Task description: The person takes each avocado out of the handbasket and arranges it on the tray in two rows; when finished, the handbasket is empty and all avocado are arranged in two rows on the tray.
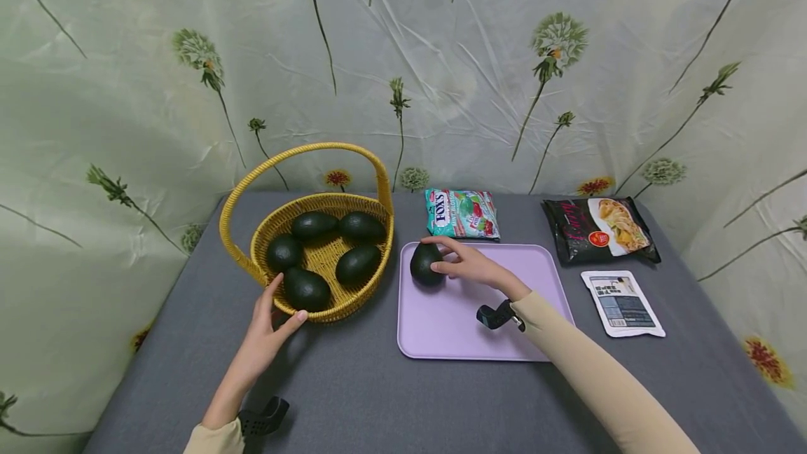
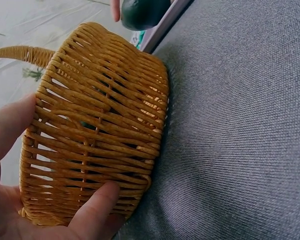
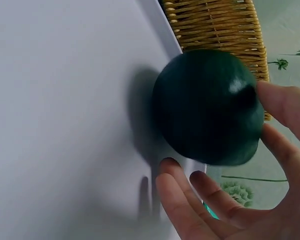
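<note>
A yellow wicker basket [image 1: 340,300] with a tall arched handle stands on the left, holding several dark green avocados [image 1: 307,290]. My left hand [image 1: 261,335] grips its near left rim, thumb against the outer weave, as the left wrist view shows close up. Over the left part of a lilac tray [image 1: 479,335], my right hand [image 1: 469,265] pinches one avocado [image 3: 205,110] between thumb and index finger. The other fingers are spread beside it. Whether this avocado touches the tray, I cannot tell.
Behind the tray lies a teal FOX'S candy bag [image 1: 462,214]. To the right are a black food packet [image 1: 599,230] and a white flat pouch [image 1: 623,303]. A grey cloth [image 1: 391,405] covers the table, and a dandelion-print curtain [image 1: 441,54] hangs at the back.
</note>
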Demonstrator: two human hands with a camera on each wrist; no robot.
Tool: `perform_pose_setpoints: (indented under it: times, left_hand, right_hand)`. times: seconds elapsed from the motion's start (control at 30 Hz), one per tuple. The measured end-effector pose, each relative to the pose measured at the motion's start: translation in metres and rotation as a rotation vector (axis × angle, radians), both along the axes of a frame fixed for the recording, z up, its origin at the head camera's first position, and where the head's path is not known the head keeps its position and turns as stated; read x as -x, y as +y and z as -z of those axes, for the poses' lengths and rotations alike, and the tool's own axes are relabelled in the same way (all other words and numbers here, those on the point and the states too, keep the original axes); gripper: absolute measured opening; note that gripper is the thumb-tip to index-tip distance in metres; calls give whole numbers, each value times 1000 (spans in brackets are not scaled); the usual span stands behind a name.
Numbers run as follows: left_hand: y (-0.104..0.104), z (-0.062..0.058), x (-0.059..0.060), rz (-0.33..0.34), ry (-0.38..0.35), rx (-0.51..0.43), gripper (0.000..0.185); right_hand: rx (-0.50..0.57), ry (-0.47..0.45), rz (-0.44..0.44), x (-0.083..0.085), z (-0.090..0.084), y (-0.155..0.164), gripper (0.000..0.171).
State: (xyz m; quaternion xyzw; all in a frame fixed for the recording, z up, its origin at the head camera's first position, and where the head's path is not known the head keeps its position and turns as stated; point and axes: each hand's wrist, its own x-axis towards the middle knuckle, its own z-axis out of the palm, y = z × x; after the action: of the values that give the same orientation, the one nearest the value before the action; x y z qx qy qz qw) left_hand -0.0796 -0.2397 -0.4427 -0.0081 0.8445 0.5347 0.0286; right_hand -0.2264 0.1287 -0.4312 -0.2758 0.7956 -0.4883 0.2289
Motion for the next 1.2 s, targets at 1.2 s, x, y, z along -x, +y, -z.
perform_pose_setpoints:
  times: [1.2]
  left_hand:
    - [0, 2, 0, -8, 20, -6, 81]
  right_hand:
    - [-7, 211, -218, 14, -49, -101, 45]
